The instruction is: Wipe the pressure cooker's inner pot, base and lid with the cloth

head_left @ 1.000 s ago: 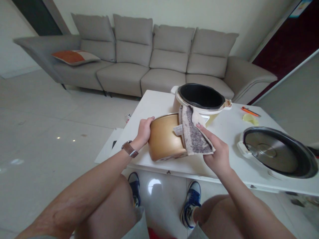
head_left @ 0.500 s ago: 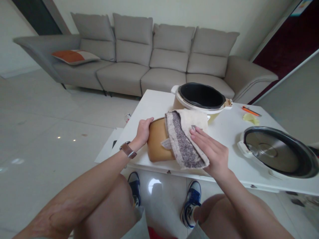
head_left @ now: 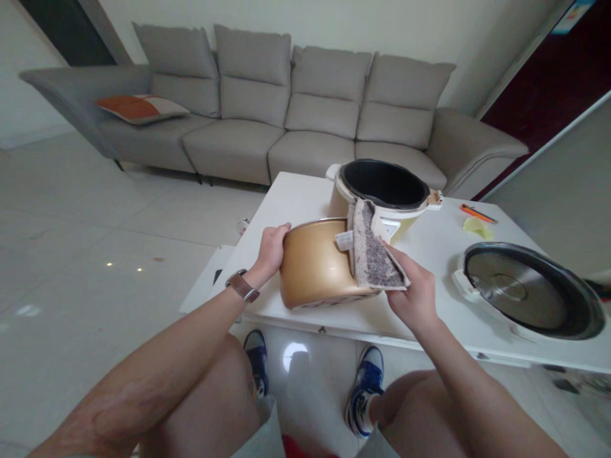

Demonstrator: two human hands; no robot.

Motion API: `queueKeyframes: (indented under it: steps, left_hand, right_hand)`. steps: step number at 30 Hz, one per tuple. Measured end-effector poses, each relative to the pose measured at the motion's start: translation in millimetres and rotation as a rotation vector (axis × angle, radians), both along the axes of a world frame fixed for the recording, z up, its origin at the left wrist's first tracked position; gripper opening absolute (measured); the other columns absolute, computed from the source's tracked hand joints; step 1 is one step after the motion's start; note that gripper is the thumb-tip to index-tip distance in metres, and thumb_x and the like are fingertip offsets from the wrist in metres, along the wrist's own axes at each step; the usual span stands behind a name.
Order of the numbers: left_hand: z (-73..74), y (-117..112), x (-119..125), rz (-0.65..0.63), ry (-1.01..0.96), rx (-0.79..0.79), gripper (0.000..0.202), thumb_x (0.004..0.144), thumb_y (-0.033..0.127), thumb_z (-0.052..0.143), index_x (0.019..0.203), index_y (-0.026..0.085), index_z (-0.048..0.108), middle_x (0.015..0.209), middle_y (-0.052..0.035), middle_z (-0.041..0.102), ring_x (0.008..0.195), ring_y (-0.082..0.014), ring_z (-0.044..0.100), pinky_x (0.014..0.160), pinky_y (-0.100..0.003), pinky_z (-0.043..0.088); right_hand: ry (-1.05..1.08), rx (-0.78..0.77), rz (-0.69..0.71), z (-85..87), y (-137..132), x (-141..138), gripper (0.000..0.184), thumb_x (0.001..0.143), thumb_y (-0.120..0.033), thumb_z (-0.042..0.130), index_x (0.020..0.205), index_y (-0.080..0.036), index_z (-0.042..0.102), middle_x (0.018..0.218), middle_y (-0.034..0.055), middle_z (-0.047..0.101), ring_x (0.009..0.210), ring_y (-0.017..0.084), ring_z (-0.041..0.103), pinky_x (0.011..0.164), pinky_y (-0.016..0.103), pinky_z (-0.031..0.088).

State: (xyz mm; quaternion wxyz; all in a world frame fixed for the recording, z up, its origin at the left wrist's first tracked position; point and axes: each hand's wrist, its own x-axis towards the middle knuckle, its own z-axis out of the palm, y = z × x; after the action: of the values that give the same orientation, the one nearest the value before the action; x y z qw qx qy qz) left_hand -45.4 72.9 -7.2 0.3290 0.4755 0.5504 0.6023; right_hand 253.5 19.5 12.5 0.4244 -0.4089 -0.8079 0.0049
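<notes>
The gold pot point(head_left: 312, 270) rests tilted at the near edge of the white bench point(head_left: 439, 254), left of the middle. Its rim is turned up and away from the person. The left hand point(head_left: 271, 251) clasps the pot's left wall just under the rim, fingers curled onto it, with a brown-strapped watch point(head_left: 242, 285) on the wrist. The right hand point(head_left: 411, 294) grips a grey-and-cream cloth point(head_left: 371, 251) and presses it against the pot's right side. The cloth rises above the rim and hides that part of the wall.

Directly behind the pot and cloth, toward the far edge, stands the cream cooker body point(head_left: 410, 213), open, with a black inside. The cloth overlaps its front, and whether they touch cannot be told. The cooker body closes off the space behind the pot.

The round lid point(head_left: 525, 292) lies at the bench's right end near the near edge, metal inner face up, well apart from the right hand. Toward the far right corner lie an orange tool point(head_left: 478, 213) and, just beside it, a yellow scrap point(head_left: 478, 228).

Beyond the bench runs a grey sofa point(head_left: 310, 127) with an orange cushion point(head_left: 140, 107) at its left end. Below the near edge, the person's bare knees and blue-and-white shoes point(head_left: 366, 381) are over the tiled floor point(head_left: 95, 242).
</notes>
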Motion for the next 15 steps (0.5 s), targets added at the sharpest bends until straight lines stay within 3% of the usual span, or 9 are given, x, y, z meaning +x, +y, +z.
queueKeyframes:
  steps: [7, 15]
  left_hand:
    - [12.2, -2.9, -7.4, -0.003, 0.052, -0.046, 0.048, 0.08, 0.04, 0.062, 0.045, 0.023, 0.032, 0.049, 0.0045, 0.025, 0.05, -0.0097, 0.024, 0.051, -0.03, 0.015]
    - [3.6, -3.0, -8.2, 0.024, 0.007, -0.072, 0.042, 0.079, 0.046, 0.06, 0.052, 0.023, 0.038, 0.053, 0.0046, 0.03, 0.055, -0.0111, 0.028, 0.053, -0.029, 0.021]
  right_hand:
    - [-0.051, 0.097, 0.151, 7.4, -10.2, -11.0, 0.064, 0.092, -0.011, 0.057, 0.154, -0.027, 0.054, 0.146, 0.0048, 0.066, 0.136, 0.026, 0.063, 0.115, 0.039, 0.054]
    - [0.03, -0.04, 0.015, -3.4, -0.9, -7.7, 0.069, 0.081, -0.006, 0.053, 0.147, -0.025, 0.059, 0.142, 0.0053, 0.07, 0.127, 0.026, 0.07, 0.108, 0.038, 0.058]
